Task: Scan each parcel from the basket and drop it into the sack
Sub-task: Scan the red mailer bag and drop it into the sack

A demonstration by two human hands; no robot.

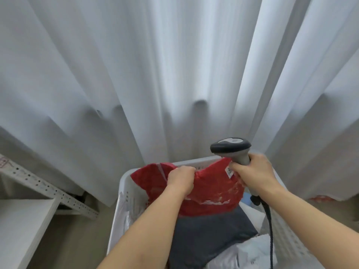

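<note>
Over the white basket [124, 193] her left hand [181, 178] grips the red parcel [211, 189] while the right hand [252, 171] clutches the scanner [231, 147], so scanning seems under way, with grey and white parcels still waiting and no sack visible.

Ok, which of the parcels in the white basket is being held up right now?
The red plastic parcel, gripped by the left hand; the dark grey parcel and white ones lie loose below.
</note>
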